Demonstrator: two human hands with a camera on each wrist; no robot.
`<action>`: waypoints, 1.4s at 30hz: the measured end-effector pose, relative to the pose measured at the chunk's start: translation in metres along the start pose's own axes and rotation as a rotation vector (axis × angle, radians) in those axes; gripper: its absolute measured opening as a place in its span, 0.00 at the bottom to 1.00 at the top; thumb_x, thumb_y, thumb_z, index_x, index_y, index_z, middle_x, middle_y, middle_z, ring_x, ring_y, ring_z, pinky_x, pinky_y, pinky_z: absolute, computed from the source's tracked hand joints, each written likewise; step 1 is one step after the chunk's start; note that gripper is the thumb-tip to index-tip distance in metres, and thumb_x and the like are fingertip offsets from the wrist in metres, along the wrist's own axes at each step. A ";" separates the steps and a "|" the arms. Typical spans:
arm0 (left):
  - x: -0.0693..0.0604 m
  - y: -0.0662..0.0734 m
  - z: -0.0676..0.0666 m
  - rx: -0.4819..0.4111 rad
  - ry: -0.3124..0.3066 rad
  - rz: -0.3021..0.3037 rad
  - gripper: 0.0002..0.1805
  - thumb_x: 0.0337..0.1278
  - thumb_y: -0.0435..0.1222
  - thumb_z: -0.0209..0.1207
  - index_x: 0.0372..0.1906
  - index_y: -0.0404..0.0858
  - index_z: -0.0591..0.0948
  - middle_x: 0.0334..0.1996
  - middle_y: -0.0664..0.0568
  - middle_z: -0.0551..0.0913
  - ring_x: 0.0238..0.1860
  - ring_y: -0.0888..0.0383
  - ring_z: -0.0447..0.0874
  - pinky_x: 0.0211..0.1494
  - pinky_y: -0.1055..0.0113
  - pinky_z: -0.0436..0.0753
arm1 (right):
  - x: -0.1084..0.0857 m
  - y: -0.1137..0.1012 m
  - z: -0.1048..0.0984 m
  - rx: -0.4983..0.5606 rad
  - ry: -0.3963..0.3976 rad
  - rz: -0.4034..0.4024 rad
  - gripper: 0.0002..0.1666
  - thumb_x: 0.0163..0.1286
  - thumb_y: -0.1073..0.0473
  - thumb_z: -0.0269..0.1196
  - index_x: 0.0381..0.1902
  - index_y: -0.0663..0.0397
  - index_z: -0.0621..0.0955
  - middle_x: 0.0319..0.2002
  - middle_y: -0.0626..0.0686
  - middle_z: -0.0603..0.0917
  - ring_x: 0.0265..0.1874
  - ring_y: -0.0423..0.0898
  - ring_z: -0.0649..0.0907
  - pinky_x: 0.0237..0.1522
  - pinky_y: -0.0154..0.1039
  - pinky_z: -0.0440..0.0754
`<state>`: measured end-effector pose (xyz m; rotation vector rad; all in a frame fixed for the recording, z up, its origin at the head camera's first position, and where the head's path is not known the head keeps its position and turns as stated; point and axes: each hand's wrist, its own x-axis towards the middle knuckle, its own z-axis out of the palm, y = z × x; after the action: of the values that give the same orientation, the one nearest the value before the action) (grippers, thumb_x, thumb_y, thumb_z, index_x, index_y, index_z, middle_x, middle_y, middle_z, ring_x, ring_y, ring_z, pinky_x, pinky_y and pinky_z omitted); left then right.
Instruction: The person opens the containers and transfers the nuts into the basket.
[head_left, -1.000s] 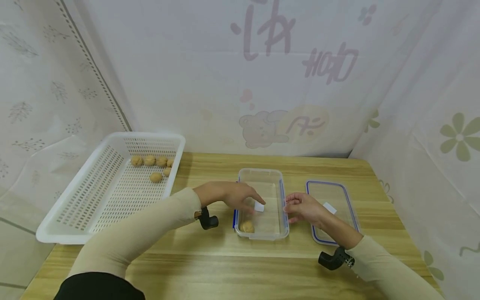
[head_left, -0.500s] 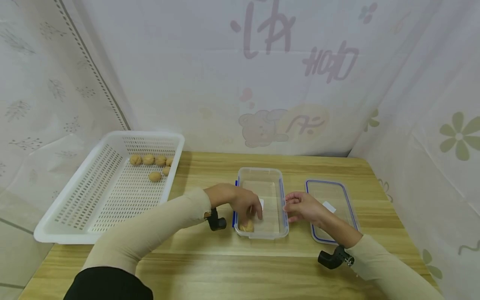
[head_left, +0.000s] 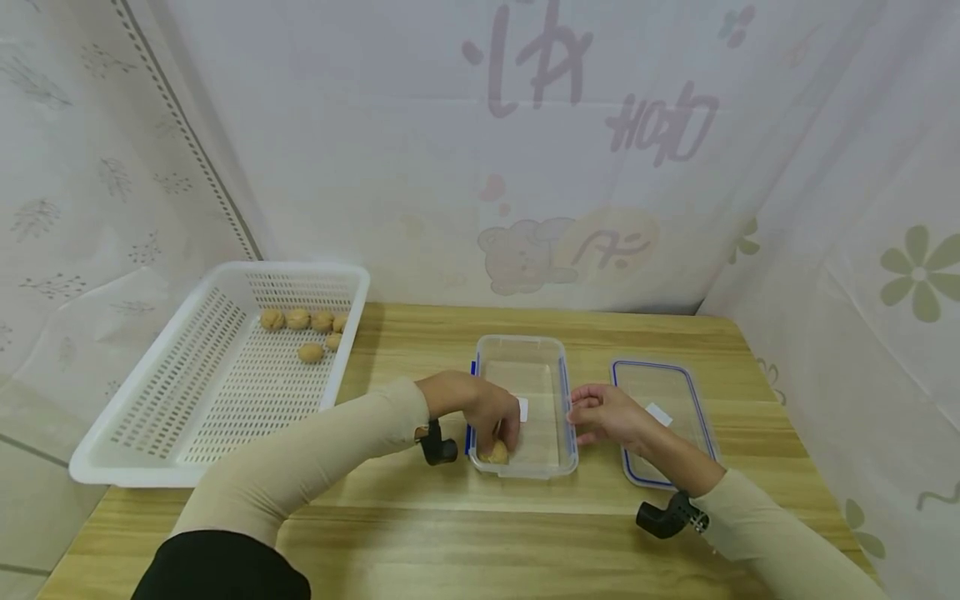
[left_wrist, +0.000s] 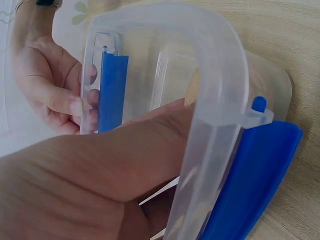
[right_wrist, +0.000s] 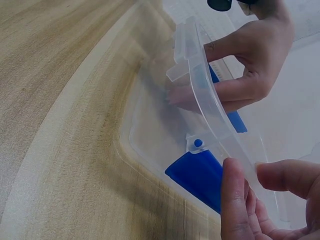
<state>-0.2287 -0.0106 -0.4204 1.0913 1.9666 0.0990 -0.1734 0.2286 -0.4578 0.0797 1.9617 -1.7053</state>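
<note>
A clear plastic food container [head_left: 536, 346] with blue side latches stands uncovered on the table. My left hand [head_left: 492, 412] reaches down into it, thumb and fingers around a walnut [head_left: 496, 453] in the near left corner. In the left wrist view the container's rim and my hand hide most of that walnut [left_wrist: 192, 89]. With thumb and fingers, my right hand [head_left: 609, 414] pinches the container's right rim; the right wrist view shows the thumb [right_wrist: 282, 176] on one side of the wall and the fingers on the other.
A white perforated basket [head_left: 161, 367] at the left holds several walnuts [head_left: 311, 353] toward its back right. The container's clear lid [head_left: 660, 383], with a blue seal, lies on the wooden table [head_left: 420, 533] under my right forearm. A patterned curtain [head_left: 375, 167] hangs behind the table.
My left hand has moved from above the middle of the container down to the walnut in its near left corner, its fingers closing around it. The right hand stays at the rim.
</note>
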 end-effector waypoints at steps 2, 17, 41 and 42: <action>0.000 0.000 0.000 0.010 -0.006 0.006 0.16 0.55 0.26 0.72 0.49 0.42 0.89 0.42 0.61 0.86 0.43 0.68 0.80 0.49 0.76 0.80 | 0.000 0.000 0.000 0.000 0.002 0.001 0.21 0.68 0.73 0.62 0.56 0.75 0.70 0.38 0.54 0.81 0.35 0.46 0.84 0.37 0.40 0.89; 0.001 -0.004 0.000 0.038 0.034 0.089 0.14 0.56 0.26 0.71 0.47 0.40 0.88 0.40 0.57 0.87 0.42 0.67 0.81 0.47 0.76 0.80 | -0.001 0.002 0.000 0.001 0.009 0.005 0.21 0.69 0.72 0.62 0.56 0.75 0.70 0.37 0.53 0.81 0.34 0.44 0.83 0.35 0.39 0.89; -0.005 -0.018 -0.016 -0.186 0.253 0.218 0.15 0.57 0.20 0.66 0.47 0.36 0.83 0.43 0.54 0.83 0.50 0.56 0.82 0.52 0.71 0.81 | 0.000 0.000 -0.001 0.006 0.003 0.005 0.21 0.69 0.72 0.62 0.57 0.76 0.70 0.37 0.54 0.82 0.35 0.44 0.83 0.35 0.39 0.89; -0.006 -0.019 -0.017 -0.191 0.262 0.225 0.15 0.57 0.20 0.66 0.47 0.36 0.83 0.44 0.54 0.83 0.51 0.56 0.82 0.53 0.71 0.81 | 0.000 0.000 -0.001 0.006 0.003 0.005 0.22 0.69 0.72 0.62 0.57 0.76 0.70 0.37 0.54 0.82 0.35 0.44 0.83 0.35 0.39 0.89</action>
<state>-0.2518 -0.0210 -0.4143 1.2159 2.0048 0.5647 -0.1740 0.2290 -0.4581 0.0899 1.9567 -1.7090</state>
